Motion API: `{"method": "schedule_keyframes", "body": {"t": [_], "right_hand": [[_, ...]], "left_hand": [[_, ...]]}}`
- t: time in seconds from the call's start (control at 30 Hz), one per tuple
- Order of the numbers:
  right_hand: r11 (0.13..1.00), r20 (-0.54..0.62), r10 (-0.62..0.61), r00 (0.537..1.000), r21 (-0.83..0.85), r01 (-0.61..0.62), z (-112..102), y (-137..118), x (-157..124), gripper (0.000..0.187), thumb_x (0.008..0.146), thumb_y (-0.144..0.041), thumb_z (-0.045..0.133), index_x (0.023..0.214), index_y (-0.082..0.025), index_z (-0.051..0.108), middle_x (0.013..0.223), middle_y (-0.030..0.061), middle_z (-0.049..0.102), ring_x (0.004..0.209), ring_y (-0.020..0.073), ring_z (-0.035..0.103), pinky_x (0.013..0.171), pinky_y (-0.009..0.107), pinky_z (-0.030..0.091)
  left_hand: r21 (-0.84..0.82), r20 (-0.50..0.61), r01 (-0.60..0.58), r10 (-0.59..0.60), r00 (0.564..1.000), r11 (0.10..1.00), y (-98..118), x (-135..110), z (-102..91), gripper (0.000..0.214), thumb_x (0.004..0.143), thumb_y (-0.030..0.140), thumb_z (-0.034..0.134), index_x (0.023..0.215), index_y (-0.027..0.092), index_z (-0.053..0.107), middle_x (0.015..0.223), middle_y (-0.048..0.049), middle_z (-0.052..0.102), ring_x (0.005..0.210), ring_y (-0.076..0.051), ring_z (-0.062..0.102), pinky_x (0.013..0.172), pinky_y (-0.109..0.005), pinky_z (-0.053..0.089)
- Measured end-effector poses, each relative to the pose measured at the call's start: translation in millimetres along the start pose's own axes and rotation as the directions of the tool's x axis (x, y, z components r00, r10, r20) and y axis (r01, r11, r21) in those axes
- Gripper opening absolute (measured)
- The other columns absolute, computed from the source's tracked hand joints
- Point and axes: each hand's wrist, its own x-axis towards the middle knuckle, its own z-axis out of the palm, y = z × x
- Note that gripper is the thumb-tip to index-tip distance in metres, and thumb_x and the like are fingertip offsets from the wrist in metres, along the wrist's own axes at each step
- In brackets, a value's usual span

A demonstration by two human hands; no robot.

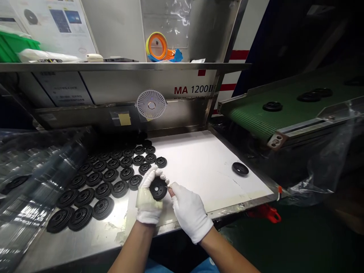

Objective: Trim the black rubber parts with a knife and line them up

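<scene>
My left hand, in a white glove, is closed around a round black ridged wheel with a small hole in its middle, held tilted above the front of the bench. My right hand, also gloved, is pinched close to the wheel's right edge. A thin, small thing seems to stick out from its fingertips towards the wheel; its kind is too small to tell. To the left, several similar black wheels lie in rows. One single black wheel lies apart on the white sheet at the right.
A green conveyor belt at the right carries several black wheels. Clear plastic trays stand at the left. A round white fan is under the metal shelf, which holds orange tape and a green bin.
</scene>
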Motion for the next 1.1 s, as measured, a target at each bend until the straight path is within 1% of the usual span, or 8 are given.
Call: {"method": "schedule_keyframes", "body": {"t": [0.1,0.37,0.53,0.7,0.87,0.93,1.03,1.1], "right_hand": [[1.000,0.017,0.031,0.999,-0.004,-0.031,4.5,1.6,0.8,0.021,0.096,-0.025,0.036,0.084,-0.023,0.053,0.073,-0.0015,0.062,0.065,0.0151,0.057,0.058,0.028,0.029],[0.992,0.095,0.072,0.993,0.096,-0.081,16.4,-2.4,-3.0,0.020,0.096,-0.027,0.037,0.085,-0.023,0.053,0.075,-0.0008,0.063,0.069,0.0156,0.059,0.059,0.027,0.029],[0.978,0.122,0.075,0.990,0.184,-0.097,15.1,-2.7,3.7,0.024,0.098,-0.034,0.033,0.091,-0.023,0.054,0.078,-0.0012,0.064,0.069,0.0139,0.058,0.060,0.024,0.030],[0.990,0.063,0.097,0.993,0.096,-0.103,18.3,-6.6,5.2,0.025,0.098,-0.034,0.033,0.086,-0.024,0.053,0.075,-0.0021,0.063,0.069,0.0143,0.058,0.060,0.025,0.028],[0.994,0.033,0.086,0.996,0.060,-0.088,22.6,-17.7,0.4,0.025,0.097,-0.034,0.035,0.083,-0.023,0.053,0.073,-0.0019,0.062,0.064,0.0139,0.056,0.057,0.027,0.026],[0.994,0.024,0.077,0.997,0.072,-0.079,20.7,-19.4,-0.1,0.024,0.097,-0.033,0.036,0.084,-0.023,0.054,0.074,-0.0022,0.062,0.064,0.0139,0.056,0.057,0.027,0.026],[0.994,0.017,0.040,0.999,0.098,-0.041,15.3,-17.1,0.7,0.022,0.096,-0.031,0.038,0.083,-0.024,0.054,0.075,-0.0030,0.063,0.066,0.0137,0.057,0.059,0.027,0.027],[0.994,0.012,0.036,0.999,0.098,-0.037,12.3,-14.1,1.6,0.022,0.096,-0.031,0.038,0.084,-0.023,0.054,0.075,-0.0028,0.063,0.067,0.0138,0.057,0.060,0.027,0.028]], "left_hand": [[0.006,-0.013,-0.041,0.041,0.999,0.999,-5.9,5.7,-0.7,0.021,0.077,0.018,0.063,0.098,0.017,0.062,0.081,-0.0020,0.059,0.070,-0.012,0.057,0.065,-0.028,0.050],[0.007,-0.040,-0.035,0.035,0.999,0.999,-5.6,22.4,-8.6,0.024,0.075,0.014,0.063,0.099,0.016,0.063,0.081,-0.0023,0.059,0.072,-0.012,0.057,0.068,-0.029,0.050],[0.057,-0.038,-0.141,0.143,0.989,0.988,-3.9,22.2,-11.6,0.026,0.075,0.014,0.063,0.101,0.016,0.063,0.087,-0.0040,0.060,0.077,-0.013,0.058,0.074,-0.032,0.050],[0.049,-0.031,-0.171,0.173,0.984,0.984,-7.5,21.1,-10.9,0.027,0.075,0.014,0.063,0.101,0.017,0.064,0.088,-0.0044,0.061,0.078,-0.014,0.058,0.076,-0.033,0.051],[0.024,-0.099,-0.176,0.177,0.979,0.984,-7.8,23.2,-7.4,0.026,0.075,0.015,0.062,0.100,0.017,0.064,0.089,-0.0036,0.062,0.078,-0.013,0.059,0.078,-0.031,0.050],[0.023,-0.096,-0.122,0.124,0.988,0.992,-3.3,22.1,-6.5,0.030,0.075,0.017,0.062,0.105,0.017,0.063,0.098,-0.0069,0.063,0.086,-0.017,0.061,0.081,-0.033,0.050],[0.017,-0.021,0.090,-0.090,0.996,0.996,7.3,17.3,-6.5,0.038,0.076,0.022,0.058,0.112,0.013,0.060,0.109,-0.0158,0.061,0.099,-0.027,0.060,0.081,-0.042,0.051],[0.007,0.031,0.183,-0.183,0.983,0.983,13.0,14.0,-6.6,0.038,0.075,0.024,0.055,0.110,0.010,0.060,0.102,-0.0172,0.062,0.094,-0.029,0.061,0.078,-0.045,0.051]]}}
